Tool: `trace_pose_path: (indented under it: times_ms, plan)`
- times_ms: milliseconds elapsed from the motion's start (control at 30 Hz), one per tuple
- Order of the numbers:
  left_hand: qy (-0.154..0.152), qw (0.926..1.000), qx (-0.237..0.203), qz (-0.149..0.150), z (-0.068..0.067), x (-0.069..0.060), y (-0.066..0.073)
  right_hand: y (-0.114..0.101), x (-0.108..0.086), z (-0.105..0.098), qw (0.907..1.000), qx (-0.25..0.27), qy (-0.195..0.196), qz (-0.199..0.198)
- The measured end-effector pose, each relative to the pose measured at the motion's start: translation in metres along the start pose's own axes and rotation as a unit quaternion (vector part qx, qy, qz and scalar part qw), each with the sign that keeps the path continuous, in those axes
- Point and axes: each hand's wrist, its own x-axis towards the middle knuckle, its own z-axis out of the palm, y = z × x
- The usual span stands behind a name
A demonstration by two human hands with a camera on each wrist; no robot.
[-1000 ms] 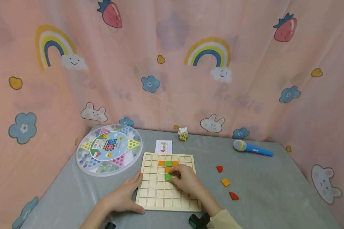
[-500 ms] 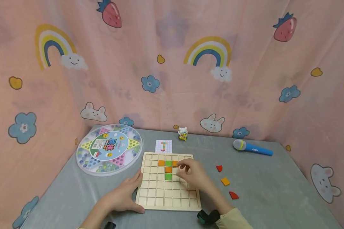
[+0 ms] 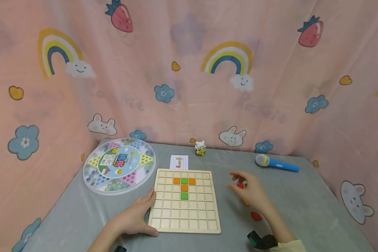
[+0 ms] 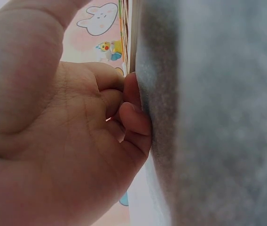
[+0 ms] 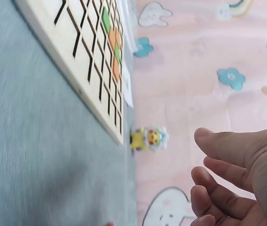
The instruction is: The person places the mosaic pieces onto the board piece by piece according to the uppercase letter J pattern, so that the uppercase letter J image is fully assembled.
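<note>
A wooden grid board (image 3: pixel 167 213) lies flat before me, with orange and green square tiles (image 3: pixel 184 188) set in a T shape. My left hand (image 3: pixel 133 216) rests against its left edge, fingers along the side and thumb by the near corner. To the right of the board my right hand (image 3: pixel 253 191) hovers, thumb and fingers apart. A red quarter-round piece (image 3: pixel 240 185) shows in the gap between them. An orange square tile (image 3: pixel 246 202) is mostly covered by that hand, and another red quarter-round piece (image 3: pixel 256 216) lies nearer to me.
A small pattern card (image 3: pixel 179 162) sits behind the board. Further back stands a little figurine (image 3: pixel 200 148). A round marble-game box (image 3: pixel 119 166) is at the left, and a blue toy microphone (image 3: pixel 277 163) at the right rear. A printed pink curtain (image 3: pixel 189 87) hangs behind the table.
My right hand has left the board's tiles and moved right, over the loose pieces. The left hand stays at the board's edge, and the tiles on the board look the same.
</note>
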Motion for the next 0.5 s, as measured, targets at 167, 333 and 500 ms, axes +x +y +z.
trace_pose_path:
  times_ms: [167, 333, 500]
  plan:
    - [-0.004, 1.0, 0.005, -0.001, -0.001, -0.001, 0.002, 0.013, -0.01, -0.022, 0.9994, -0.014, 0.004, 0.033]
    - [-0.008, 0.9999, 0.01, -0.002, -0.002, -0.002, 0.005, 0.029, -0.019, -0.038, 0.9984, -0.028, 0.013, 0.046]
    - [-0.007, 0.9999, 0.006, -0.007, -0.003, -0.003, 0.008, 0.05, -0.025, -0.045, 0.9979, -0.037, -0.009, 0.053]
